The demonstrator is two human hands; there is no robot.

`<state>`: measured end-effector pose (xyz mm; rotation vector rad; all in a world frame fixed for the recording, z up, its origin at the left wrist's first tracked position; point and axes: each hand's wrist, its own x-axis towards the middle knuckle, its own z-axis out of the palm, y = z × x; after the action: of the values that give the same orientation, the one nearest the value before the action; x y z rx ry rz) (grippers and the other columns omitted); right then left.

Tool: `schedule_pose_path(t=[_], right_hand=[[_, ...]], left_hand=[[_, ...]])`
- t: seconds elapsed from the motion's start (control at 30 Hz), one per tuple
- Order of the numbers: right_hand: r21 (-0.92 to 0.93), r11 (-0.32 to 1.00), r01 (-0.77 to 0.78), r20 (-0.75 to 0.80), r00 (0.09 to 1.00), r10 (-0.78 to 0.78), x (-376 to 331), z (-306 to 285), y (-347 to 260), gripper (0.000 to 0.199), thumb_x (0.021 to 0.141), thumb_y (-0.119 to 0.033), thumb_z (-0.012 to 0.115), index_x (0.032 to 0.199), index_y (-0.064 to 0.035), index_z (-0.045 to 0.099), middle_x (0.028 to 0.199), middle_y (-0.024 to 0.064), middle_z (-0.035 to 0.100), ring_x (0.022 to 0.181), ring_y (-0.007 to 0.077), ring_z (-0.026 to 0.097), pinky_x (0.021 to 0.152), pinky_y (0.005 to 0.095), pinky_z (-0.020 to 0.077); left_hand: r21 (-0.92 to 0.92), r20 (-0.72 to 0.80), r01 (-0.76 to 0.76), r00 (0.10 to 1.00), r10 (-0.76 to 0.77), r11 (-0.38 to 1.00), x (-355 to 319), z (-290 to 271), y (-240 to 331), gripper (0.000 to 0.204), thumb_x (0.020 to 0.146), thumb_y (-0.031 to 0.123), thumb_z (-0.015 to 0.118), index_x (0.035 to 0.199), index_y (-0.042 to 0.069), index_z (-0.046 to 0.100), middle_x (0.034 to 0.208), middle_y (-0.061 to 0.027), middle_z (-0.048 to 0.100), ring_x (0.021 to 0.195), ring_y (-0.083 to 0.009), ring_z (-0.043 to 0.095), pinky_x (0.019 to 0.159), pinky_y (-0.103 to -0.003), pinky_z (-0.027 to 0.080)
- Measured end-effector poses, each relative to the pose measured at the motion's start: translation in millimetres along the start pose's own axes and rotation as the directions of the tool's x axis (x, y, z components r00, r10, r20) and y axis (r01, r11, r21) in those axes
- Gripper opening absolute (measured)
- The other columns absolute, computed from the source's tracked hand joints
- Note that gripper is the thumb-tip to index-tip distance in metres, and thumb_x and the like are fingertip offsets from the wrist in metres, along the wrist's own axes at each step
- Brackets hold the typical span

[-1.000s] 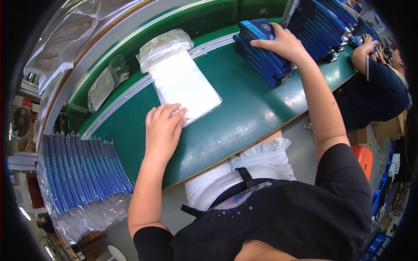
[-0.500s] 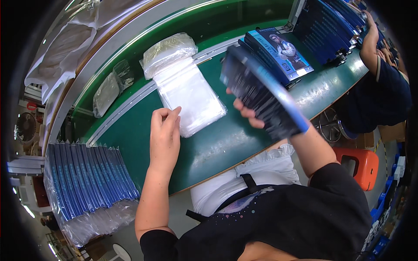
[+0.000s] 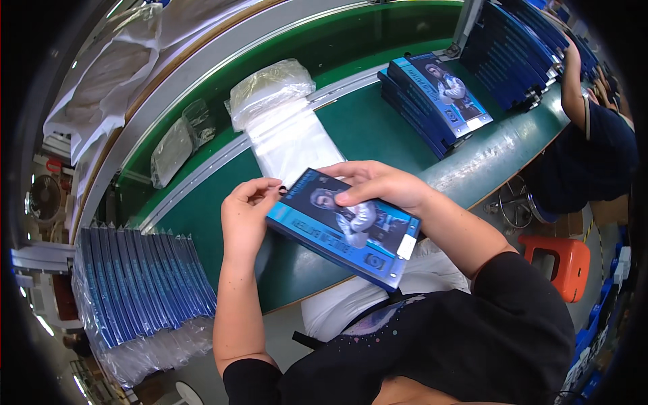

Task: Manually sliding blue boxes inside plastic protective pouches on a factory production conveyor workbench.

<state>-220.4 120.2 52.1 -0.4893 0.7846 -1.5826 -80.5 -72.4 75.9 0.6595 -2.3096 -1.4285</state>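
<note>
A flat blue box (image 3: 344,226) with a picture of a figure on its lid lies across both my hands above the green table (image 3: 202,216). My right hand (image 3: 374,185) grips its top face, thumb on the picture. My left hand (image 3: 244,216) pinches the box's left corner. Just beyond it lies a stack of clear plastic bags (image 3: 287,138). Farther right sits a pile of the same blue boxes (image 3: 432,101).
Bagged blue boxes (image 3: 138,283) stand in a row at the left. More blue boxes (image 3: 523,40) are stacked at the far right, where another person's arm (image 3: 577,81) reaches in. An orange stool (image 3: 560,260) stands by my right side. Small plastic packets (image 3: 179,138) lie on the conveyor.
My right hand lifted a blue box from the pile and brought it in front of me. My left hand left the plastic bags and took the box's corner.
</note>
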Motion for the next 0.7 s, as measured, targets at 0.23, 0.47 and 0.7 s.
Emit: schedule_pose_path(t=[0.23,0.47,0.7], right_hand=[[-0.242,0.97,0.012,-0.058,0.998,-0.027,-4,-7,1,0.075,0.081,-0.003,0.068,0.14,0.0139,0.027,0.124,0.0231,0.056,0.105,0.0207,0.061,0.09,0.0292,0.0494],[-0.327,0.911,0.25,-0.186,0.928,-0.322,-2,-1,23,0.07,0.086,-0.005,0.062,0.144,0.0097,0.025,0.135,0.0222,0.047,0.122,0.0222,0.048,0.103,0.0309,0.0374],[-0.677,0.712,0.188,-0.26,0.844,-0.47,-1,9,37,0.067,0.087,-0.004,0.06,0.142,0.0112,0.024,0.131,0.0247,0.049,0.118,0.0235,0.051,0.1,0.0312,0.0399]], left_hand=[[-0.053,0.072,0.111,0.992,-0.107,0.992,-1,-1,-2,0.019,0.086,0.002,0.062,0.103,-0.005,0.066,0.083,-0.0073,0.066,0.074,-0.0117,0.064,0.067,-0.023,0.052],[0.033,0.086,0.083,0.993,-0.086,0.996,-3,-2,2,0.022,0.082,-0.004,0.058,0.103,-0.005,0.064,0.085,-0.0077,0.066,0.072,-0.0102,0.063,0.067,-0.024,0.05],[0.478,0.028,-0.448,0.867,0.497,0.755,-21,15,-3,0.02,0.082,-0.007,0.059,0.101,-0.001,0.062,0.079,-0.0086,0.059,0.072,-0.0161,0.061,0.067,-0.028,0.05]])
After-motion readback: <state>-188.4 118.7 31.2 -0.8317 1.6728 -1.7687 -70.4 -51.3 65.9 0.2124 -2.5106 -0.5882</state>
